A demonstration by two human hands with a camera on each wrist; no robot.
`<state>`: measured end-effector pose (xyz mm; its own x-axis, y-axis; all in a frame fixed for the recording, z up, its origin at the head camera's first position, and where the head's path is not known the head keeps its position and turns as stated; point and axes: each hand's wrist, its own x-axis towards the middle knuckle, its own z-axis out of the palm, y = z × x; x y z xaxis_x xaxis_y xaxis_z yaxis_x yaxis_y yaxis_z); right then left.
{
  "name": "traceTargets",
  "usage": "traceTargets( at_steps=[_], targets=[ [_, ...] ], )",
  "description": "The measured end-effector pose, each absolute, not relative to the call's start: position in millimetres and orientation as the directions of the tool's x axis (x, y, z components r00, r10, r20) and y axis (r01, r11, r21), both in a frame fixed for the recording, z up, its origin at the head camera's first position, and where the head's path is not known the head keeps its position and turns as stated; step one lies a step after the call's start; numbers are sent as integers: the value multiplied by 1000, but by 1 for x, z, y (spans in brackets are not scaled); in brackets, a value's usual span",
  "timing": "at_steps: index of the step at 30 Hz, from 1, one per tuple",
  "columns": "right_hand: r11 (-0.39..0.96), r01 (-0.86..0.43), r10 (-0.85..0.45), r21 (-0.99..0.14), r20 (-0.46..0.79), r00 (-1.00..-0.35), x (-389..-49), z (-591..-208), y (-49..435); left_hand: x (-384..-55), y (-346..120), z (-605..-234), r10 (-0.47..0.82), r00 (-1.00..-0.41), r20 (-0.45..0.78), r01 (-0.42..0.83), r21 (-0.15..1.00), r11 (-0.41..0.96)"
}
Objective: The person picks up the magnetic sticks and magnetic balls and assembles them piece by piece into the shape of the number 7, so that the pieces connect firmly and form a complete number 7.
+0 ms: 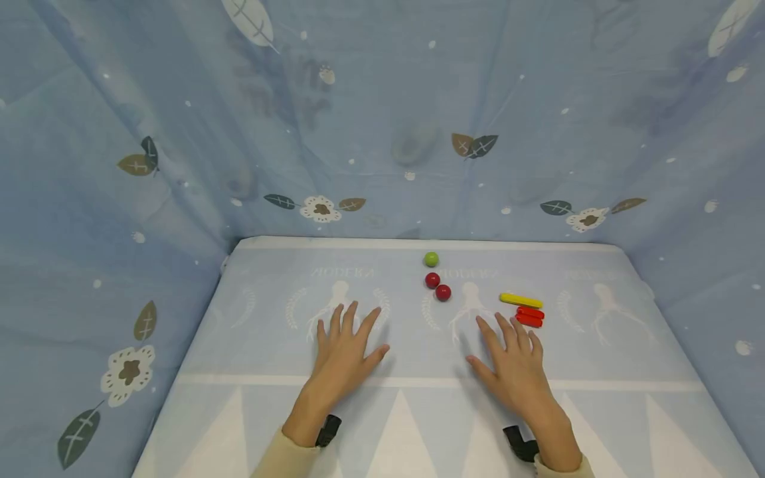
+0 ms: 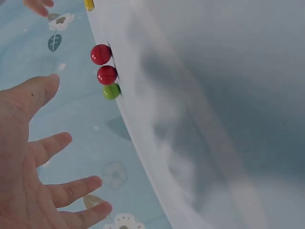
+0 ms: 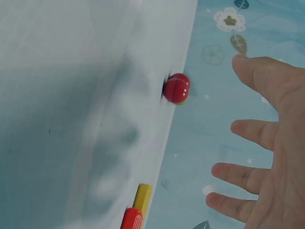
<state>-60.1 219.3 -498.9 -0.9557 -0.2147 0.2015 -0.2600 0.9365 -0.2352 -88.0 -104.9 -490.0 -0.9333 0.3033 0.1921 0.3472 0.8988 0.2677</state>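
Both hands hover over the table with fingers spread, holding nothing. My left hand (image 1: 342, 355) is on the left side, apart from every object. My right hand (image 1: 515, 372) is on the right, its fingertips just short of two red sticks (image 1: 529, 317) lying side by side. Behind those lies a yellow stick (image 1: 521, 301). Between and beyond the hands sit two red balls (image 1: 443, 293) close together, with a green ball (image 1: 431, 259) behind them. In the right wrist view the red balls (image 3: 176, 89) overlap and mostly hide the green one.
The table (image 1: 251, 358) carries a pale blue and white patterned cover. Blue curtains (image 1: 370, 119) printed with leaves and flowers hang behind it and on both sides. Each wrist wears a black strap (image 1: 328, 430).
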Motion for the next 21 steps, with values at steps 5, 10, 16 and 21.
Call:
traceTargets(
  at_steps=[5,10,16,21],
  targets=[
    [924,-264,-201,-275,238,-950,-61,-499,226,-101,-96,-488,327,-931,162,361,292,885],
    [924,-248,-176,-292,253,-951,-62,-497,234,-115,-84,-488,368,-917,154,399,336,853],
    [920,-239,-150,-309,286,-946,-64,-501,246,-133,-65,-491,392,-910,135,413,384,826],
    [911,-241,-127,-335,328,-936,-65,-505,257,-148,-50,-494,395,-912,112,405,413,816]
  ],
)
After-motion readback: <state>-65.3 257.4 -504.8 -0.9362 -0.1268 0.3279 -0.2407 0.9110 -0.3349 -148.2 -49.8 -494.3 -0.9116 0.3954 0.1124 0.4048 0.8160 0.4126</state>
